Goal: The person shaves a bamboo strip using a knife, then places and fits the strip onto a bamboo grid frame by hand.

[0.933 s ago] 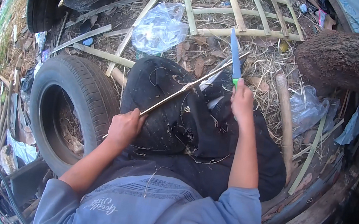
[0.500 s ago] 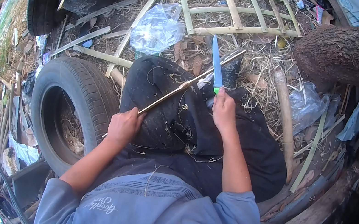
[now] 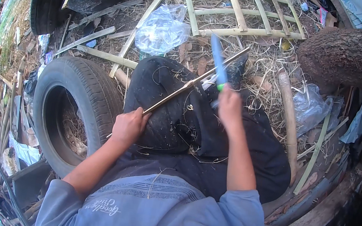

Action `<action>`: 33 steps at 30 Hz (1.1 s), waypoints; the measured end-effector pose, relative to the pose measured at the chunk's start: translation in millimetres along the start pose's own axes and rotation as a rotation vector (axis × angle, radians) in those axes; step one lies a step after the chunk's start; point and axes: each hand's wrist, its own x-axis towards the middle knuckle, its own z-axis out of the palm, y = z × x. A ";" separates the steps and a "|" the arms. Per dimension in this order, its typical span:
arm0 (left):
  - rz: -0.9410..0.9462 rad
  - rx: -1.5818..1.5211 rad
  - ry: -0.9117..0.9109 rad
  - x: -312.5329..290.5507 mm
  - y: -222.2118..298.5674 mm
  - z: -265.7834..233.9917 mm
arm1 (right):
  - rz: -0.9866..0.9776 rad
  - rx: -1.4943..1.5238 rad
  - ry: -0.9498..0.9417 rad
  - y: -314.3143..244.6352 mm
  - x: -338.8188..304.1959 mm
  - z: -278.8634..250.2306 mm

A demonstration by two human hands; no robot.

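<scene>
My left hand (image 3: 128,127) is closed around the lower end of a thin bamboo strip (image 3: 172,95), which slants up to the right across my dark trousers. My right hand (image 3: 230,105) grips a knife (image 3: 219,60) by its green handle, mostly hidden in my fingers. Its bluish blade points up and slightly left, and it crosses the strip's upper part in the picture. Whether the blade touches the strip, I cannot tell. Some motion blur lies on the right hand and knife. Thin shavings cling to the trousers.
A tyre (image 3: 106,104) lies at my left, with more tyres behind it. Ahead is a bamboo lattice (image 3: 231,29) beside a clear plastic bag (image 3: 163,31). A thick log (image 3: 348,58) and a round stick (image 3: 288,119) lie to the right. Shavings litter the ground.
My right hand has shifted slightly, and the knife blade leans further left with its handle nearer the strip. The left hand keeps its hold on the bamboo strip.
</scene>
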 end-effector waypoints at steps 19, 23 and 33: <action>0.013 0.003 0.006 -2.8 -0.5 -1.0 | 0.044 0.224 0.093 7.3 7.9 11.0; 0.001 0.014 0.005 -1.2 -2.4 1.2 | -0.015 0.185 0.061 1.1 -6.3 27.6; -0.046 -0.020 -0.008 -1.8 -1.6 0.9 | -0.069 0.132 0.004 7.1 -0.6 18.3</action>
